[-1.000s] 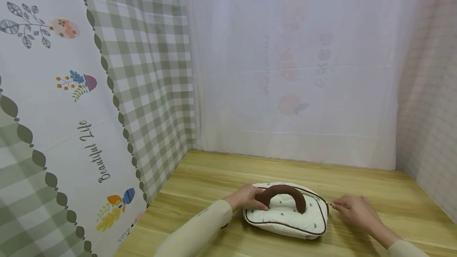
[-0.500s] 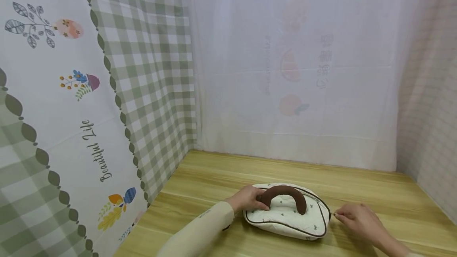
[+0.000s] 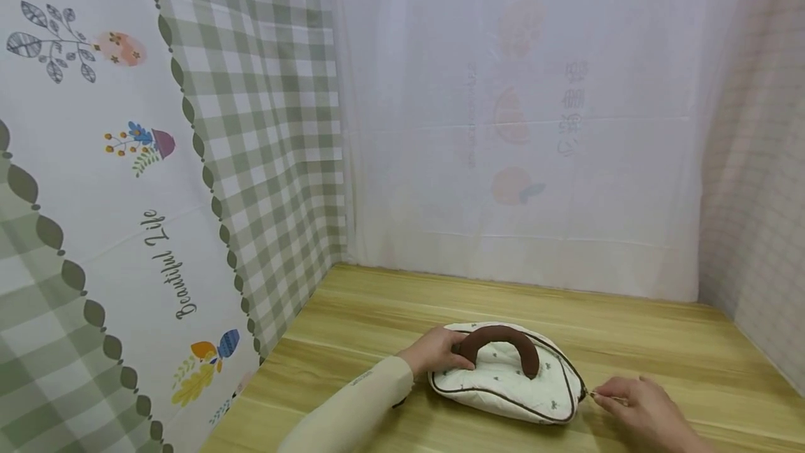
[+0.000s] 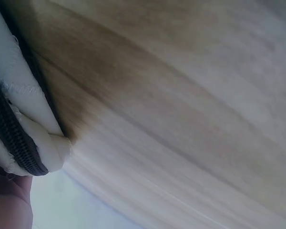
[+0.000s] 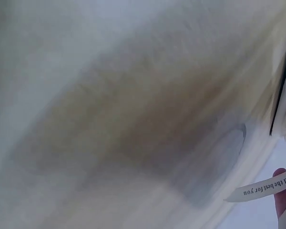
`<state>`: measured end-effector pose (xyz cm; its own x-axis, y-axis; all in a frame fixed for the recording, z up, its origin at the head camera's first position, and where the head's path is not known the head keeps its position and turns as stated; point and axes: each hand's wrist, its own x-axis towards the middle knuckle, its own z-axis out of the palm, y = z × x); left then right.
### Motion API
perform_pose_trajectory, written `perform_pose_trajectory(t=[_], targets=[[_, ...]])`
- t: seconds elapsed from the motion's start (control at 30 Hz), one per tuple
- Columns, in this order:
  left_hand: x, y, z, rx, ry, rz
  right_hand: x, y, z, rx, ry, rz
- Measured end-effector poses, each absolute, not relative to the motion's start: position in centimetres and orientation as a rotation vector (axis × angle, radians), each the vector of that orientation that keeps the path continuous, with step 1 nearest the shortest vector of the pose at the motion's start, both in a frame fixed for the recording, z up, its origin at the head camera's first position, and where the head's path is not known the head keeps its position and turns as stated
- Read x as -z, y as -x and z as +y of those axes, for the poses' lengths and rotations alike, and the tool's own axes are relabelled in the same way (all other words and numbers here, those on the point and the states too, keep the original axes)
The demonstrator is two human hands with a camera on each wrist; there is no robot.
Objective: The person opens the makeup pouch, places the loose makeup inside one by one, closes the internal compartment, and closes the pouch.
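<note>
A white quilted zip pouch (image 3: 497, 389) with dark piping and small dark prints lies on the table. A brown padded handle (image 3: 501, 333) arches over its top. At the pouch's left end, my left hand (image 3: 432, 350) grips the fabric beside the handle's base. In the left wrist view, a dark zipper (image 4: 20, 136) ends close to that hand's fingers. My right hand (image 3: 643, 407) pinches the small zipper pull (image 3: 590, 393) at the pouch's right corner. A pale ribbon with printed words (image 5: 262, 189) lies by the right fingers in the right wrist view. The pouch's inside is hidden.
The wood-grain table (image 3: 377, 299) extends behind and to both sides of the pouch. A green checked cloth (image 3: 277, 124) hangs on the left, a white sheet (image 3: 409, 159) at the back and a pale checked cloth (image 3: 761, 194) on the right.
My right hand has moved toward the table's front around the pouch's right end, with the zipper pull. The pouch's right corner has stretched slightly outward. My left hand has hardly moved.
</note>
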<state>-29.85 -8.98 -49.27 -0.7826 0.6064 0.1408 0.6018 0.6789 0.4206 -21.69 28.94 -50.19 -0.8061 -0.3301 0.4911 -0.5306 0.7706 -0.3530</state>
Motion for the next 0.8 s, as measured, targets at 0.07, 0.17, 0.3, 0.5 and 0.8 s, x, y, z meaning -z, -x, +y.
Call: perform_pose_trajectory(t=[0.07, 0.17, 0.3, 0.5, 0.8], targets=[[49.3, 29.9, -9.0, -0.728, -1.023, 2.870, 50.3, 21.3, 28.9, -0.683, -0.633, -2.582], [49.4, 29.9, -9.0, -0.732, -1.010, 2.876, 50.7, 21.0, 28.9, -0.675, -0.627, -2.564], [49.5, 30.0, -8.9, -0.743, -1.014, 2.879, 51.4, 21.0, 28.9, -0.702, -0.775, -2.486], [49.4, 30.0, -8.8, -0.720, -1.037, 2.896, 52.0, 20.7, 29.0, -0.776, -0.990, -2.496], [49.4, 29.9, -8.8, -0.667, -1.066, 2.938, 51.7, 19.9, 28.3, -0.998, -1.072, -2.492]])
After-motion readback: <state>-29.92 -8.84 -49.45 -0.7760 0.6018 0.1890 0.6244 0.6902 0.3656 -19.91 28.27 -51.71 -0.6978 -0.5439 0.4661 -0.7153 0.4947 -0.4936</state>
